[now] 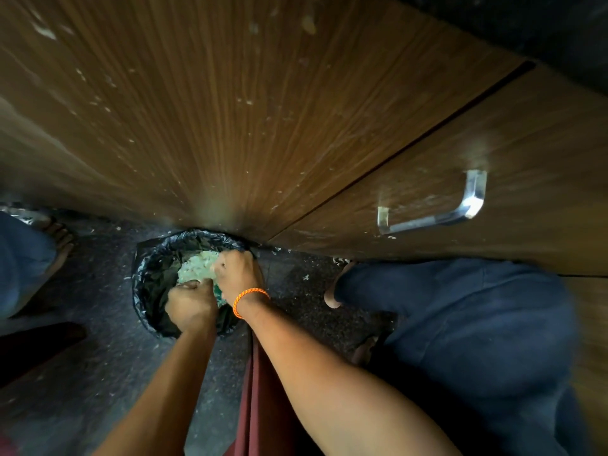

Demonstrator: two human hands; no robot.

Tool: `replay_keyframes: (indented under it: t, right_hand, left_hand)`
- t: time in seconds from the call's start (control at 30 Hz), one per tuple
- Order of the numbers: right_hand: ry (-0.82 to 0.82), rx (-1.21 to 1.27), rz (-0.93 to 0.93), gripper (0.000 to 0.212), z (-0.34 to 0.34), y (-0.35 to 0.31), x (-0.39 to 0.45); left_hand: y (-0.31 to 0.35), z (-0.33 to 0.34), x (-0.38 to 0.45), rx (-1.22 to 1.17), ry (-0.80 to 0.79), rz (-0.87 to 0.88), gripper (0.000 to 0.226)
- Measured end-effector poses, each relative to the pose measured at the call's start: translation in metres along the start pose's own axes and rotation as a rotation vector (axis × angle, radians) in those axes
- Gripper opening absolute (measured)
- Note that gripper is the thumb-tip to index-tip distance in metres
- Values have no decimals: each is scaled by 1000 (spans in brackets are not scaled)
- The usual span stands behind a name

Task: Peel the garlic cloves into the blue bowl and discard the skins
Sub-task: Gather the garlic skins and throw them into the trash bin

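Garlic skins point(197, 266) heap in the black-lined bin point(148, 281), directly beneath both hands; left hand point(190, 304) and right hand point(237, 271) curl round a partly hidden teal object.

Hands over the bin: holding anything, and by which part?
Both the left hand and right hand grip a green-edged container by its rim, tipping garlic skins into the bin.
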State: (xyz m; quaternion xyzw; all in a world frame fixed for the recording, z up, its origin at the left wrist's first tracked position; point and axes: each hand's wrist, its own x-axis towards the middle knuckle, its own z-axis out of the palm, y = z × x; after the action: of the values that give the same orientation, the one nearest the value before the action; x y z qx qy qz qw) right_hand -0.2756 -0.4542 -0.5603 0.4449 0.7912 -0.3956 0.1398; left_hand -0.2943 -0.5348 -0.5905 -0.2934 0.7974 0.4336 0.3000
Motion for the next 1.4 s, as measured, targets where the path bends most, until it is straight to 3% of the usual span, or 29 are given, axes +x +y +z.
replay_keyframes:
  t: [0.1,0.2,0.27,0.37,0.4,0.47,0.5,0.53,0.6,0.63,0.73,0.8,0.97,1.07,1.23,1.4]
  right_hand:
    - [50,-44,33,35,-18,-5,-9]
    - [18,61,79,17,-20,-10,-15]
    - [-23,98,62,22,-20,-6,-13]
    - [5,53,35,12,-28,-5,-13]
    - [24,36,33,6,-31,-4,-14]
    - [63,48,1,12,-33,-3,-17]
    - [32,82,-30,10,-33,-2,-18]
    - [-55,100,-31,25,-34,-2,-20]
    - [-230,44,-14,60,-39,-2,-24]
    - [-256,-2,-17,61,-45,-3,-24]
    - [-267,35,-1,40,-62,-1,-27]
    - [-242,70,-2,29,-78,-6,-31]
    - [-96,197,54,27,-123,-10,-43]
    - [6,227,108,18,-159,-6,-58]
    - [98,324,201,22,-212,12,-95]
    - [272,657,317,13,-261,40,-151]
  left_hand:
    - [3,3,-7,65,-67,110,33]
    - [14,-1,-17,5,-233,134,28]
    - [22,-8,-18,67,-177,155,21]
    - [27,-18,-14,197,13,149,32]
    - [28,-21,-14,208,17,161,29]
    - [32,-24,-23,145,-161,150,23]
    - [31,-25,-25,99,-255,124,33]
    - [32,-27,-28,92,-284,112,39]
    - [29,-30,-29,122,-239,129,22]
    - [30,-31,-31,113,-242,126,11]
    - [43,-36,-49,107,-368,128,14]
    - [61,-38,-71,76,-438,136,15]
    - [93,-34,-121,52,-517,188,21]
    - [111,-27,-155,80,-589,149,22]
    - [129,-14,-210,104,-743,68,21]
    - [133,-10,-281,85,-899,67,18]
